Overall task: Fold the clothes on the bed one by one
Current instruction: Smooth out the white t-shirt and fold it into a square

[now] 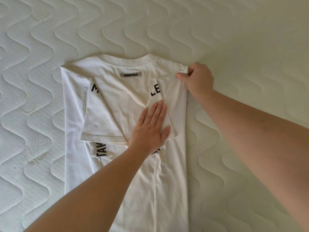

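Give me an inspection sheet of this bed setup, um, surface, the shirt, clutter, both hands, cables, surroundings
Surface: white quilted mattress with a wavy stitch pattern.
Job's things: one white T-shirt lies flat, collar away from the person, grey label below the collar, black lettering partly hidden; both sides and sleeves are folded in over the middle.
Clutter: nothing seen.
Hands: left hand lies flat, fingers straight, pressing the folded-in sleeve on the right; right hand pinches the shirt's shoulder corner on that same side.
Cables: nothing seen.
Surroundings: only mattress in view; no other clothes visible in this frame.
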Tool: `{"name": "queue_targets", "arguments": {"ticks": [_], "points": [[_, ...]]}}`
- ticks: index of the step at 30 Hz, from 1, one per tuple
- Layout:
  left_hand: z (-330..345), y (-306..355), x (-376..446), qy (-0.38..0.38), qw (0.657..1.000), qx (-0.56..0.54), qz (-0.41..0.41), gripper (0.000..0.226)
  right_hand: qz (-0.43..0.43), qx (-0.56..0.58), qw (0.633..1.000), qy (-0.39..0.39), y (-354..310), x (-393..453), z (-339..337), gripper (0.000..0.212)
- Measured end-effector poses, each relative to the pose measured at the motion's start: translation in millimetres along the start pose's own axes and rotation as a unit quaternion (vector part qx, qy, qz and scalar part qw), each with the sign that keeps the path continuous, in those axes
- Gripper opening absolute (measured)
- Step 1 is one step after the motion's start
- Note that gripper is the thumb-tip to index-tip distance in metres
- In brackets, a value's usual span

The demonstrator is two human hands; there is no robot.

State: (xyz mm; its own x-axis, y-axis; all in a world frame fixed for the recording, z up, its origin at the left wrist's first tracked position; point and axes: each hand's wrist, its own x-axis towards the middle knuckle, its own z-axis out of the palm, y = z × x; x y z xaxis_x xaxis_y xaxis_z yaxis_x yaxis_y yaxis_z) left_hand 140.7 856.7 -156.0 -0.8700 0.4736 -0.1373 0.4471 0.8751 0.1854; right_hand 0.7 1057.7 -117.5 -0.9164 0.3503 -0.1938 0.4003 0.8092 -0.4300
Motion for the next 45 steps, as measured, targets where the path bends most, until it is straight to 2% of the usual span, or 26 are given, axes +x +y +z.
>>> {"name": "queue_targets", "arguments": {"ticks": [3, 7, 10, 13, 18, 23, 30, 33, 36, 39, 42, 45], "points": [[1.9, -0.4, 2.0, -0.025, 1.0, -0.003, 0.002, 0.068, 0.047, 0.049, 0.998, -0.007, 1.9, 1.9, 2.7, 0.041], [-1.0, -1.8, 3.4, -0.049, 0.999, -0.002, -0.001, 0.069, 0.105, 0.099, 0.989, -0.019, 1.1, 6.5, 4.8, 0.03], [-5.7, -3.0, 6.2, -0.078, 0.997, 0.003, 0.004, 0.071, 0.135, 0.133, 0.982, 0.004, 1.3, 4.6, 2.3, 0.028], [-9.1, -4.9, 9.9, -0.114, 0.993, -0.006, 0.0, 0.071, 0.126, 0.133, 0.983, 0.018, 3.8, -14.2, -3.0, 0.036], [-18.8, -3.7, 15.3, -0.15, 0.988, -0.028, -0.005, 0.069, 0.12, 0.13, 0.983, -0.056, 29.2, -104.0, -5.8, 0.033], [-42.7, -10.6, -16.3, -0.065, 0.995, -0.069, -0.006, 0.063, 0.119, 0.126, 0.98, -0.1, 47.7, -210.0, 3.3, 0.033], [-36.9, -28.5, -153.1, -0.032, 0.995, -0.081, -0.045, 0.065, 0.157, 0.108, 0.975, -0.117, 52.8, -306.1, 17.6, 0.029], [-32.2, -33.2, -216.7, -0.02, 0.992, -0.082, -0.093, 0.066, 0.179, 0.095, 0.972, -0.122, 58.5, -338.0, 17.3, 0.029], [-29.5, -35.9, -282.6, -0.025, 0.972, -0.112, -0.206, 0.069, 0.212, 0.117, 0.961, -0.136, 66.1, -369.4, 13.2, 0.028], [-26.7, -36.7, -341.2, -0.037, 0.937, -0.164, -0.307, 0.076, 0.234, 0.129, 0.95, -0.16, 74.2, -404.3, 10.0, 0.029], [-23.8, -38.0, -388.4, -0.044, 0.882, -0.225, -0.413, 0.085, 0.251, 0.137, 0.941, -0.183, 81.4, -440.0, 9.3, 0.028], [-19.3, -44.1, -420.1, -0.02, 0.801, -0.329, -0.499, 0.073, 0.282, 0.136, 0.924, -0.218, 84.6, -472.6, 7.8, 0.03]]}}
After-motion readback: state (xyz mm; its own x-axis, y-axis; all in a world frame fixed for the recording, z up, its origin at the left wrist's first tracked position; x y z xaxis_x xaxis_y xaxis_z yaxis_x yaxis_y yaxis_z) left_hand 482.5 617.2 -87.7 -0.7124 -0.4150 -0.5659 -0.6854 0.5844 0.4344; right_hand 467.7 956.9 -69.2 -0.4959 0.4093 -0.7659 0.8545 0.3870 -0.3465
